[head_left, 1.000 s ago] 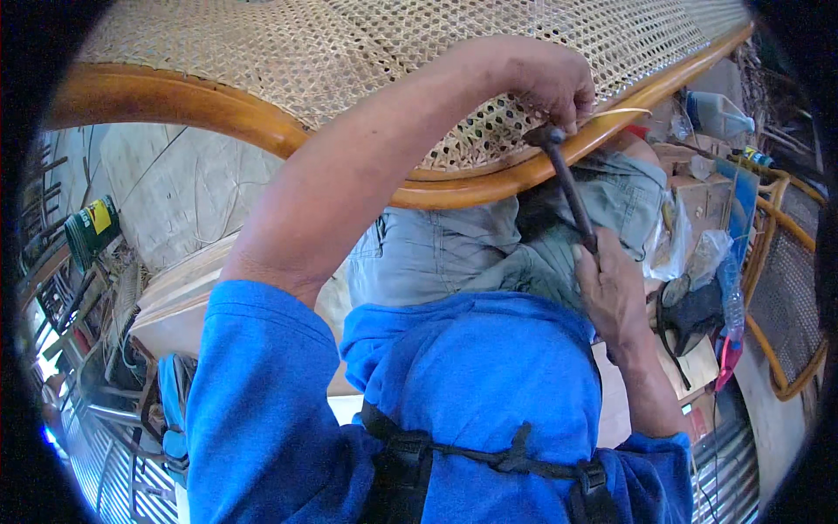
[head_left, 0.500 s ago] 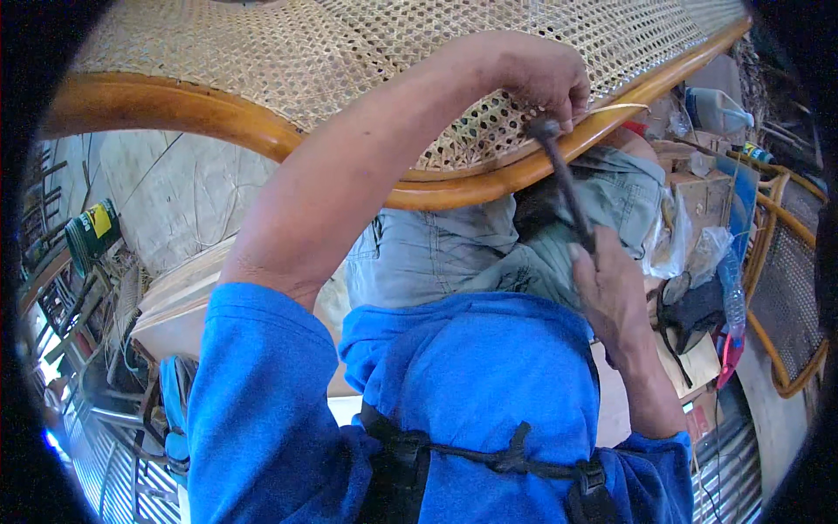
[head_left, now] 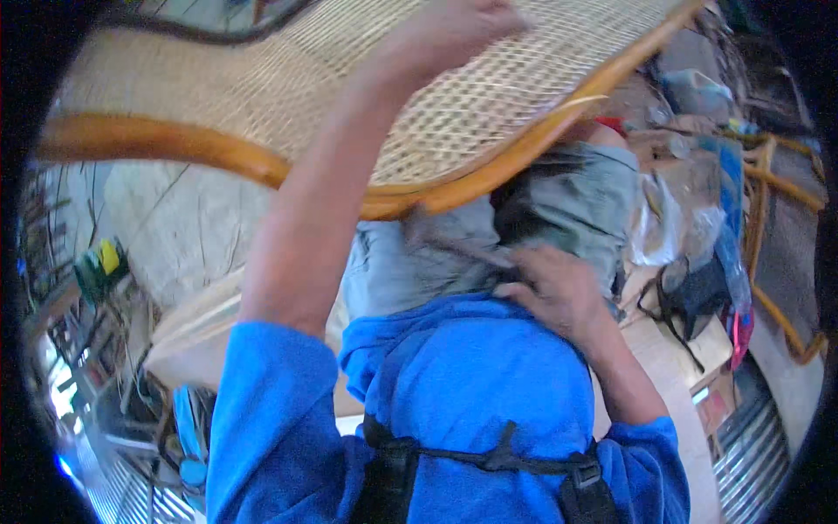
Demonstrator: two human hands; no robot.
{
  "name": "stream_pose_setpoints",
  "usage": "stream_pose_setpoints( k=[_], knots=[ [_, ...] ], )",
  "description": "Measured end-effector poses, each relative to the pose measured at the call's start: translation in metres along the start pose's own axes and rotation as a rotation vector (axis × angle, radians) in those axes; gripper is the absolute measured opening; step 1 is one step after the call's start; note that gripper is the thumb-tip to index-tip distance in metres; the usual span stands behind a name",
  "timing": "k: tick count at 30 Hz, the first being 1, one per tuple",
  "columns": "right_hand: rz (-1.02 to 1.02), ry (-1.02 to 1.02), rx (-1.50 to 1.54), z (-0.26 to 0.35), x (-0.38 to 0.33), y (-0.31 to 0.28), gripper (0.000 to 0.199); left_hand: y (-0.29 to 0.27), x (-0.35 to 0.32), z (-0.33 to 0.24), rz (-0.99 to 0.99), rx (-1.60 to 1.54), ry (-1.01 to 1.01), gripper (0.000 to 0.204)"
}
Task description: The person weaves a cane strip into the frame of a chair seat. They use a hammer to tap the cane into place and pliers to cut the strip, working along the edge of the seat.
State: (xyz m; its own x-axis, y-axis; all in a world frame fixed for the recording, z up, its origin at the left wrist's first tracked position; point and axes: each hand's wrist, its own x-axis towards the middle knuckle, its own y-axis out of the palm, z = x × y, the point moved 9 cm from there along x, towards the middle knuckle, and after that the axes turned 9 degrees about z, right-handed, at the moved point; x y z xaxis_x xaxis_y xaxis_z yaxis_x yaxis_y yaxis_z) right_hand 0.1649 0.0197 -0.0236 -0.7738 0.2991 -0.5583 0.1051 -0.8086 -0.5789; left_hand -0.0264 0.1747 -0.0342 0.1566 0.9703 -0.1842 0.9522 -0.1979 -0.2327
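Head view, smeared by motion over both hands. Left arm [head_left: 310, 201] stretched forward from the blue sleeve [head_left: 279, 375], gently bent, running up across the woven cane panel [head_left: 463, 122] toward the upper edge, then leaning over to the right. Left hand [head_left: 476, 24] at the very top, partly cut off, in front of the cane, fingers seemingly curled and turned rightward. Cannot tell, through the blur, whether grasping something or merely folded, nor whether touching the weave.

Right arm [head_left: 628, 380] lower and bent, coming in from the lower right, angled up and inward past the side of the blue shirt [head_left: 480, 367]. Right hand [head_left: 563, 288] over the lap, just beside the right thigh of the grey-green trousers [head_left: 598, 196], back of the hand upward; wrapped around the handle of a hammer [head_left: 467, 251], thumb on the side nearer the shirt. Hammer aslant above the lap, blurred head toward the left, right by the lower edge of the curved wooden frame [head_left: 497, 178]. Cannot tell whether touching that edge or apart.

Cane panel across the top and over the knees, bordered by the glossy brown frame. At the frame's right-hand run, a thin pale strip [head_left: 587, 100], well apart from the hammer. Farther right, a clear plastic bag [head_left: 655, 234] and a black pouch [head_left: 698, 299].
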Motion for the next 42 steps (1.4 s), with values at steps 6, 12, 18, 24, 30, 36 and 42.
stream_pose_setpoints(
  k=[6, 12, 18, 24, 30, 36, 42],
  knots=[
    [-0.717, 0.055, 0.177, -0.053, -0.062, -0.042, 0.019, 0.07, -0.062, -0.006, 0.055, -1.091, -0.058, 0.052],
    [-1.013, 0.338, 0.614, -0.117, -0.141, -0.036, 0.015, 0.216, -0.073, -0.041, 0.392, -1.83, -0.185, 0.082],
    [-0.93, 0.14, 0.619, -0.072, -0.109, -0.048, 0.015, 0.246, -0.068, -0.051, 0.428, -1.811, -0.239, 0.089],
    [-0.978, 0.186, 0.669, -0.071, -0.096, -0.045, 0.019, 0.253, -0.061, -0.047, 0.34, -1.552, -0.174, 0.092],
    [-0.971, 0.188, 1.215, -0.112, -0.101, -0.022, 0.027, 0.254, -0.07, -0.033, 0.259, -1.147, -0.241, 0.053],
    [-0.938, 0.341, 0.746, -0.106, -0.122, -0.035, 0.036, 0.249, -0.078, -0.027, 0.302, -0.769, -0.272, 0.012],
    [-1.079, 0.341, 0.733, -0.147, -0.153, -0.019, 0.019, 0.254, -0.076, -0.028, 0.266, -0.829, -0.307, 0.012]
  ],
)
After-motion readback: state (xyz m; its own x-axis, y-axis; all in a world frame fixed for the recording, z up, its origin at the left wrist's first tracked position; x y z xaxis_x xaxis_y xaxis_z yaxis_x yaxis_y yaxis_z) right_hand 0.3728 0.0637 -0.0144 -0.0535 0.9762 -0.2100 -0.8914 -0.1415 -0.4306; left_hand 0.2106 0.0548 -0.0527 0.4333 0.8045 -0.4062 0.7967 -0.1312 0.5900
